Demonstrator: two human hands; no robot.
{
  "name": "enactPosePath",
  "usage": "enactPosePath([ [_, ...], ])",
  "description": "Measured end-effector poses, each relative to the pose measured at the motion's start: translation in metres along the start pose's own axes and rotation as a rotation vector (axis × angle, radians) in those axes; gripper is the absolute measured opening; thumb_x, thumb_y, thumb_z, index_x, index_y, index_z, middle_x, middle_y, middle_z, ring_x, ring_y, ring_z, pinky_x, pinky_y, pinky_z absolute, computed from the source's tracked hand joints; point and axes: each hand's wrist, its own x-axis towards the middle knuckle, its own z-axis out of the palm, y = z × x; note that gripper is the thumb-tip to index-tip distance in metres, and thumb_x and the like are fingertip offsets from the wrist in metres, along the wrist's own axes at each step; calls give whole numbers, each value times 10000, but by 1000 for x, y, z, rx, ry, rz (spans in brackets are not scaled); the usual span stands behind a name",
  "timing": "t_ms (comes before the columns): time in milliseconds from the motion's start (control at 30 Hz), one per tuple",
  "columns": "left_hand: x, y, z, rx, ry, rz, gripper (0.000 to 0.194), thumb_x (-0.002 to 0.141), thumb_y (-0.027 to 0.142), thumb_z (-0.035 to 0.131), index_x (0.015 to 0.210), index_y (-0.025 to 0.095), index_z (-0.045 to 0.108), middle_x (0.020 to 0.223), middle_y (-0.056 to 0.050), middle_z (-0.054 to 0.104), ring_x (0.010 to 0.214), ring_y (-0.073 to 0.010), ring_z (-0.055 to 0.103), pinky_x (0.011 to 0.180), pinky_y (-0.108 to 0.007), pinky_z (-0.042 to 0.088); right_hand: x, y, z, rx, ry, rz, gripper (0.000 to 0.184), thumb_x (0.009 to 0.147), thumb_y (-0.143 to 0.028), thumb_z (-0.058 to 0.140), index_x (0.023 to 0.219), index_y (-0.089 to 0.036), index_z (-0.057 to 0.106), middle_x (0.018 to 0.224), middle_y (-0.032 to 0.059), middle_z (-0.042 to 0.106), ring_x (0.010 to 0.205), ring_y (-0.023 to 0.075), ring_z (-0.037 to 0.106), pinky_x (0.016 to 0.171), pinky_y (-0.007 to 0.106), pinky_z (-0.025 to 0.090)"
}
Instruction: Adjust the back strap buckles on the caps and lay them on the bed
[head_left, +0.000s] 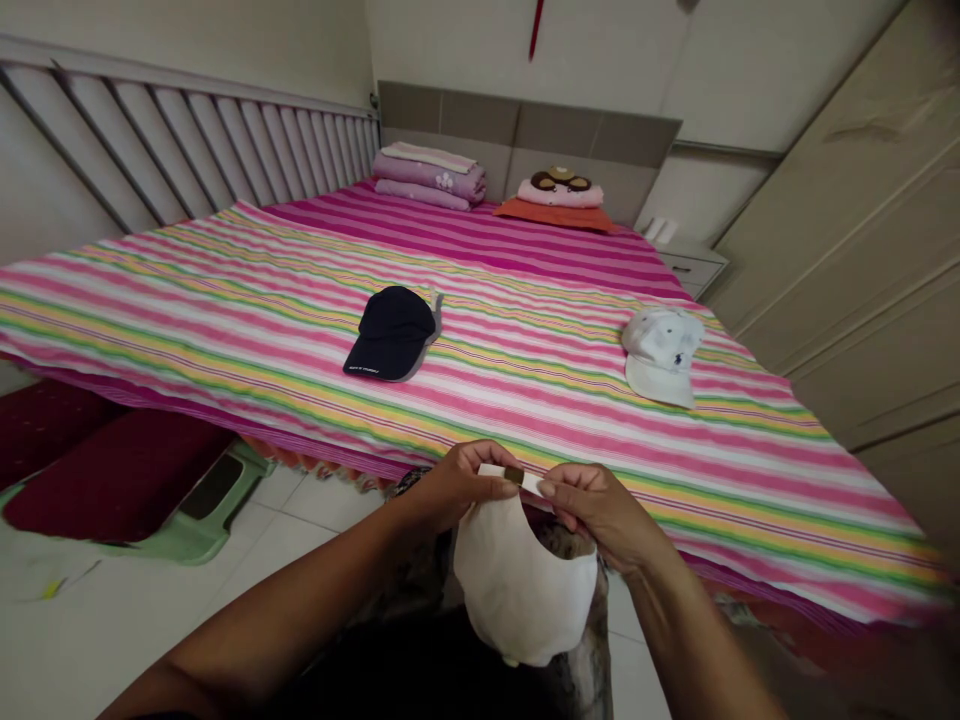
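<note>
A cream baseball cap (517, 590) hangs between my hands over my lap, its rear opening turned up towards the bed. My left hand (469, 482) pinches the cap's back strap beside a dark buckle (514, 475). On the other side of the buckle, my right hand (592, 505) grips the strap's end between thumb and fingers. Farther off, a navy cap (394, 330) lies on the striped sheet, its brim towards me on the left. To the right sits a white cap (664, 352) with a small dark logo.
The bed has a striped sheet (285, 330) and a padded headboard (480, 130). Folded purple bedding (431, 180) and a pink folded piece (562, 195) lie at its head. Green stools with dark red covers (127, 480) stand at left; a wardrobe (847, 250) is at right.
</note>
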Motion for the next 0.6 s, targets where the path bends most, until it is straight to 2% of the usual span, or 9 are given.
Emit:
enactPosePath([
  [267,0,1,1,-54,-49,6,260,525,132,746,740,133,600,625,14,610,516,-75,547,529,-201,415,1,-6,14,46,41,-21,265,630,-362,656,549,-143,531,330,-87,367,328,26,213,363,205,104],
  [600,0,2,2,-27,-7,11,293,490,146,761,732,125,598,611,11,602,509,-79,541,535,-213,413,3,-4,18,-18,122,-36,228,622,-361,637,586,-151,556,373,-94,345,305,22,217,327,194,96],
])
